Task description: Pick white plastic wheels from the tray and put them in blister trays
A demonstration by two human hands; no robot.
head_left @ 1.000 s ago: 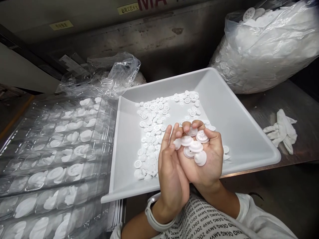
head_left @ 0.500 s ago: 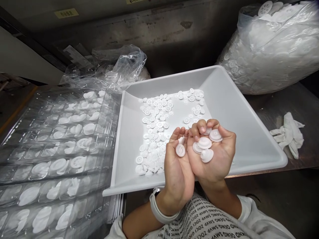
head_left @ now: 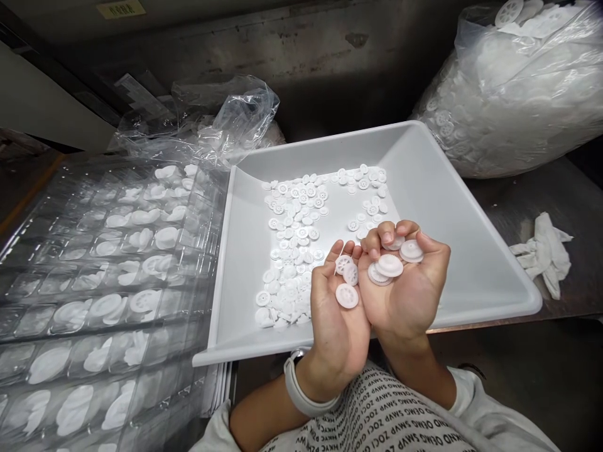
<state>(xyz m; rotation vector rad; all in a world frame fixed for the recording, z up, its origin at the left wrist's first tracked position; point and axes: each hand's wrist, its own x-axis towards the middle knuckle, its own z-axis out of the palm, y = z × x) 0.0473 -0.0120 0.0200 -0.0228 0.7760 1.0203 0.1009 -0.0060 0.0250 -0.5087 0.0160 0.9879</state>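
Both hands are cupped palm up, side by side, over the near edge of a pale grey tray. In my left hand lie a few small white plastic gears, with curled fingers behind them. Several more white plastic gears rest in the palm of my right hand, some of them stacked, with its fingers bent over the ones at the far side. Many loose white gears are spread on the tray floor beyond my hands, mostly on its left half.
Stacked clear plastic compartment trays holding white parts stand on the left. A crumpled clear bag lies behind them. A large bag of white parts sits at the back right. White gloves lie on the dark bench at right.
More gears now show in my left palm. One gear low in my right palm is gone from there. My hands stay at nearly the same place over the tray.
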